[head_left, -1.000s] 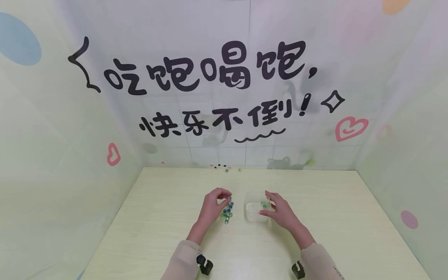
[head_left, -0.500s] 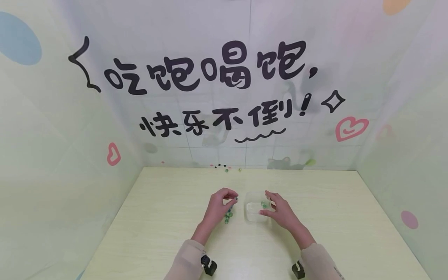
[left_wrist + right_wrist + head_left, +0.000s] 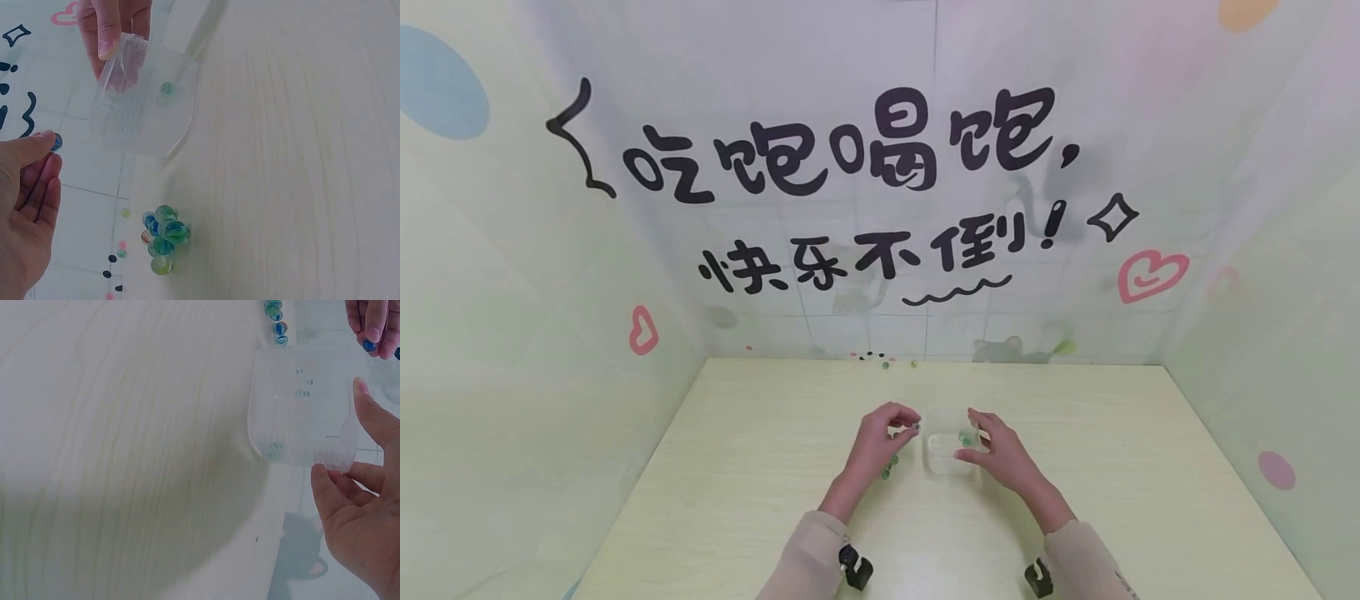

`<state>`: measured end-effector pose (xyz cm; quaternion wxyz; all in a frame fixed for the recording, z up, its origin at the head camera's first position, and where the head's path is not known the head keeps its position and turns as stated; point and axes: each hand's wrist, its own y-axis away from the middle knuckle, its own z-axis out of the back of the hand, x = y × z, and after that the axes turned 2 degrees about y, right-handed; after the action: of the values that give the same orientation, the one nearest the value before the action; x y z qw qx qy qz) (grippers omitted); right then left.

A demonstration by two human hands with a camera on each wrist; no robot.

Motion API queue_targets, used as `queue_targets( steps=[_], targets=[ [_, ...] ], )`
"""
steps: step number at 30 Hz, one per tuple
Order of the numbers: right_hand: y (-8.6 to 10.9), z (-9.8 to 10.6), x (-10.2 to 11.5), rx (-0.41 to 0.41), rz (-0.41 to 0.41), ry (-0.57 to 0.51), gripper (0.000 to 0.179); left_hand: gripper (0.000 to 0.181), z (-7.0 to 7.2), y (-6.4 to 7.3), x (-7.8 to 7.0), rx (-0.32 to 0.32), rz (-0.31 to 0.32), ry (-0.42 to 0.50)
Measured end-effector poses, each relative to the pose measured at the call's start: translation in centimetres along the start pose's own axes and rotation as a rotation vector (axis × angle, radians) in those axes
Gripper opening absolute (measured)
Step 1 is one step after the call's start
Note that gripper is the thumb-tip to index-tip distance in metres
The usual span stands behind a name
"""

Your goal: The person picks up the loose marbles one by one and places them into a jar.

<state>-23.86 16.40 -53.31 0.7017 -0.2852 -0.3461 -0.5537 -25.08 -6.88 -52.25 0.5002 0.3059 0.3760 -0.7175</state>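
Observation:
My left hand pinches a blue marble between thumb and fingertips, just left of a clear plastic container. My right hand grips that container by its right side, thumb in front and fingers behind. Inside, at the right end, lie a few green marbles. Under and beside my left hand, a cluster of glass marbles rests on the table; the hand covers part of it in the head view. In the right wrist view the blue marble shows at the left fingertips, with a second dark one at the frame's edge.
Two small marbles, one green and one yellowish, lie at the table's back edge by the printed backdrop. The pale wood table is bounded by cloth walls at left, right and back.
My left hand has moved right from the marble cluster to beside the container, carrying a marble. The right hand and the container have stayed in place.

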Motion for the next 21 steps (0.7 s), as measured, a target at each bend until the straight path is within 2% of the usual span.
queue_targets(
  steps=[3,11,21],
  targets=[
    [0.0,0.0,0.1,0.000,0.003,0.006,0.077,0.016,-0.2,-0.1,-0.1,0.006,-0.031,0.005],
    [0.0,0.0,0.0,-0.001,0.021,0.003,0.077,0.015,-0.9,-0.1,-0.3,0.022,-0.044,0.033],
    [0.1,0.0,0.0,0.002,0.011,0.002,0.077,0.014,-1.5,0.0,-0.8,0.034,-0.063,0.025]
  ],
)
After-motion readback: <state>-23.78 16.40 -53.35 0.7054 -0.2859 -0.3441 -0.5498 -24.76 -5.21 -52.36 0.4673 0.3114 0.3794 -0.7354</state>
